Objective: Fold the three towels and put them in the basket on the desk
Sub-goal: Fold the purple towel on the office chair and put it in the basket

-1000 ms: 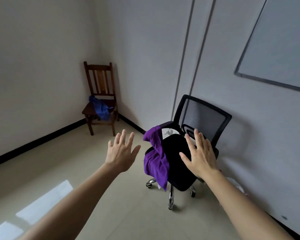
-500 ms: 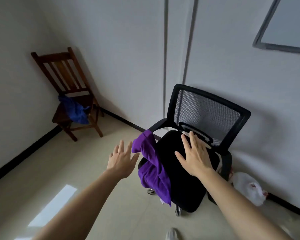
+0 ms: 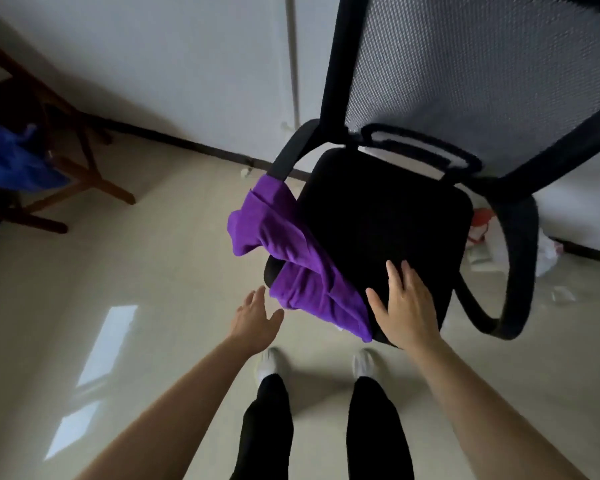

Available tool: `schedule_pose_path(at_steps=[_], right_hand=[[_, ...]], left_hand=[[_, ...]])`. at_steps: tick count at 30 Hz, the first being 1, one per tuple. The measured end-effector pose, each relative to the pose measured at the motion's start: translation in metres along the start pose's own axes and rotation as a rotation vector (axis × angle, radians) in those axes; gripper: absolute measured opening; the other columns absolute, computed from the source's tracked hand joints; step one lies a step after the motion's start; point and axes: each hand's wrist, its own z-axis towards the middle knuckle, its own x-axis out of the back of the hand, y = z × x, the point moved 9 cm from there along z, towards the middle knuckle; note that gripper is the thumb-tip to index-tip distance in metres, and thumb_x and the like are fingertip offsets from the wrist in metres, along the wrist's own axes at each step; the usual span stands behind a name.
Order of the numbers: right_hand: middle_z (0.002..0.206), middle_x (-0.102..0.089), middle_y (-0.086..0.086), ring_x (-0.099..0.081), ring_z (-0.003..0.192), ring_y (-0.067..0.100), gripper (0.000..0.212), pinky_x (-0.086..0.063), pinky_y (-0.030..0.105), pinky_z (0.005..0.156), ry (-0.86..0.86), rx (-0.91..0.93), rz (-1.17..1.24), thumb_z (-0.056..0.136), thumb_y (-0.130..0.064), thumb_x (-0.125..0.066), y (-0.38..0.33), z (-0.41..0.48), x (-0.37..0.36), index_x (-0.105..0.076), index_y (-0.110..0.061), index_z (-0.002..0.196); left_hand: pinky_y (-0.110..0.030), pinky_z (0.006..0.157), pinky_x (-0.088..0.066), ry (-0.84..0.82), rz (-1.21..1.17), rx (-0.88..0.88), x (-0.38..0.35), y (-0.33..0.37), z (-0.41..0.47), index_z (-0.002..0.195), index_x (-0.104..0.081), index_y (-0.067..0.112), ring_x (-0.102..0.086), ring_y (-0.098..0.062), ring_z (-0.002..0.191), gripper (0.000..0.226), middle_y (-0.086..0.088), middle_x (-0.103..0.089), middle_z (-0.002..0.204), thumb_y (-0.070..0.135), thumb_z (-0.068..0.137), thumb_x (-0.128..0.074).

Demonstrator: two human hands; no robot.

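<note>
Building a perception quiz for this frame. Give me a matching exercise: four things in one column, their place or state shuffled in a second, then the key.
Things:
1. purple towel
2. blue towel
3. right hand
4. left hand

Places or states:
A. open, over the floor left of the office chair
B. on the wooden chair at the left edge
C. draped over the office chair's left armrest and seat edge
D. open, fingers spread, over the front of the black seat

Pairs: 1-C, 2-B, 3-D, 4-A

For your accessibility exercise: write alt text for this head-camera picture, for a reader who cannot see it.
Two bare, open hands, left and right, reach toward a crumpled purple towel draped over a black mesh-backed office chair's left edge. A blue towel lies on a brown wooden chair behind.
</note>
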Motion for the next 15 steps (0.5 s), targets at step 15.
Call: schedule_pose_path(at_steps=[15], right_hand=[[0.151, -0.037, 0.026, -0.033, 0.14, 0.044, 0.029, -0.025, 0.043, 0.117, 0.4, -0.469, 0.281, 0.098, -0.022, -0.057, 0.028, -0.078, -0.205, -0.059, 0.001, 0.116]], left_hand=[[-0.031, 0.07, -0.044, 0.049, -0.374, -0.008, -0.114, -0.078, 0.168, 0.099, -0.06, 0.016, -0.054, -0.02, 0.077, 0.022, -0.001, -0.059, 0.089, 0.033, 0.087, -0.069]])
